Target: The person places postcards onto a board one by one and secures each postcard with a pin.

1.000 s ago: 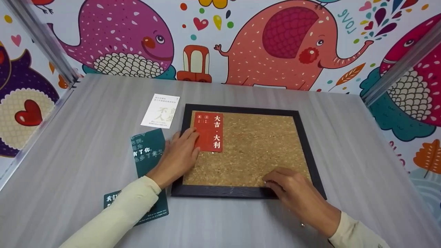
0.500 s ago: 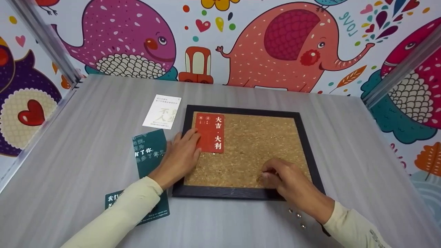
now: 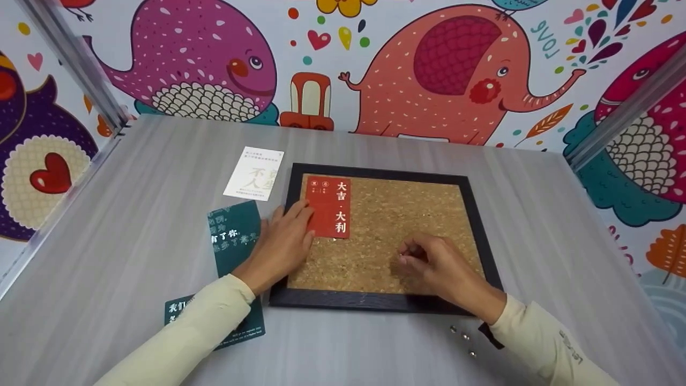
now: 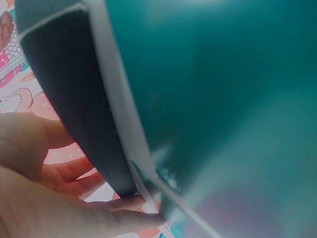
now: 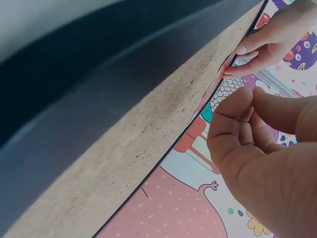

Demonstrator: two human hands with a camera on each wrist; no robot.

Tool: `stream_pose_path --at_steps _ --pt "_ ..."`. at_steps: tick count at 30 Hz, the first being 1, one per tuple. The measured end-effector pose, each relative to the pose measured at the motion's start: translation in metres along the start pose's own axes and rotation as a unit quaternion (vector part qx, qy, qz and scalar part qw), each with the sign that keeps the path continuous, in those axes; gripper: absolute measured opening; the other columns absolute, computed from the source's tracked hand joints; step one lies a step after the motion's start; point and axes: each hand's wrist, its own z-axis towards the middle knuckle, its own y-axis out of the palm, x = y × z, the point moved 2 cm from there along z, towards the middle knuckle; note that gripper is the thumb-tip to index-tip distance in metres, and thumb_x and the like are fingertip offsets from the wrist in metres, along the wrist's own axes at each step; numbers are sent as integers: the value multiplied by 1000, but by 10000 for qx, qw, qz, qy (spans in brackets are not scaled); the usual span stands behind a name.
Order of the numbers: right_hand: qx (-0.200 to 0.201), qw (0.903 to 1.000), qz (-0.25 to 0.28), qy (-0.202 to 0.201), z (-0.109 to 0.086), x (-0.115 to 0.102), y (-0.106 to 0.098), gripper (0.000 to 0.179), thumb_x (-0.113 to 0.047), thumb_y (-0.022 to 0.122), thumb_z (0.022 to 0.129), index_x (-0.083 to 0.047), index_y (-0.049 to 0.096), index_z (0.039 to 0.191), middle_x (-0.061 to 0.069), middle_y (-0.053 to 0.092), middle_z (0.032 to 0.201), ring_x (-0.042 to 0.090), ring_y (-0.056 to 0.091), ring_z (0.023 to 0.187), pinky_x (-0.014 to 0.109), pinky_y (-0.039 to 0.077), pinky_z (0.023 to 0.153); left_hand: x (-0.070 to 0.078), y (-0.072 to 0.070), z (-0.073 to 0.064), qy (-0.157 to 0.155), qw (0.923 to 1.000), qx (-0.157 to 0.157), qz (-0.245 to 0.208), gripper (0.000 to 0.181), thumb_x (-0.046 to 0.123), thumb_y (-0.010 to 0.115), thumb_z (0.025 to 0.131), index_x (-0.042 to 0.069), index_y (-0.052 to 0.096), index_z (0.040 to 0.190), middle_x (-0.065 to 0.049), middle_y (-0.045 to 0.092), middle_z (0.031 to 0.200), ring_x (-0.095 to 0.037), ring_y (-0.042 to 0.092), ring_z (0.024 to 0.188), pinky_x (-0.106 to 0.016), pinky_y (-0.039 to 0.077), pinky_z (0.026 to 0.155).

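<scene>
Your left hand (image 3: 285, 241), fingers extended, touches red card (image 3: 328, 214) on corkboard (image 3: 386, 214), far left; right hand (image 3: 444, 268) pinched, near right, cannot tell if holding anything.

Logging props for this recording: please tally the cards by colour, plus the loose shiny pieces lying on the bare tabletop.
Red card: 1
White card: 1
Green cards: 2, partly hidden by the left sleeve
Loose shiny pieces: 3
Total: 7 in view

Cartoon-animal walls (image 3: 332, 48) around a grey wood-grain table (image 3: 134, 230).
</scene>
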Motion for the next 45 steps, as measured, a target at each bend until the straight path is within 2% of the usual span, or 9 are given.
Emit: stream_pose_path --at_steps 10,15,22,27,32,39,45 --pt "107 9999 34 -16 25 -4 2 8 6 78 98 -1 81 99 4 80 93 13 70 84 27 60 75 1 0 1 15 10000 -20 12 49 19 67 110 0 59 155 -18 48 169 -55 44 149 -84 31 117" --pt "103 9998 108 159 35 -5 3 8 4 79 98 -3 83 100 3 81 94 13 70 85 25 59 75 2 -1 0 29 10000 19 -52 49 17 68 109 -1 59 154 -19 48 168 -53 46 147 -83 32 117" --pt "178 9986 475 117 48 -5 2 5 7 79 98 3 82 100 10 82 94 14 70 85 20 57 73 1 1 2 2 10000 83 -41 49 16 69 108 0 60 154 -19 49 167 -55 45 147 -82 33 117" --pt "209 9970 625 413 57 -4 1 4 5 80 97 4 83 100 10 82 94 14 71 84 19 57 73 2 -1 1 -100 9999 -61 -83 51 18 68 109 0 58 156 -19 47 170 -58 40 151 -82 30 119" --pt "294 9946 654 749 64 -1 3 5 4 79 99 2 83 101 9 82 95 16 72 87 23 60 79 0 0 1 -94 9999 -71 -97 50 17 68 110 -1 59 155 -19 46 170 -58 39 153 -82 29 119" --pt "401 9920 755 930 77 2 5 6 5 80 97 0 82 96 10 81 93 14 73 84 23 60 76 0 -1 0 -86 9999 -33 -57 50 19 69 109 0 59 154 -18 47 169 -56 41 151 -83 30 119" --pt "374 9905 722 1108 86 5 7 2 1 81 98 2 82 100 8 81 93 14 71 85 23 59 75 0 1 1 -57 10000 15 -67 49 18 69 109 -1 60 153 -18 48 168 -54 44 149 -82 33 117"
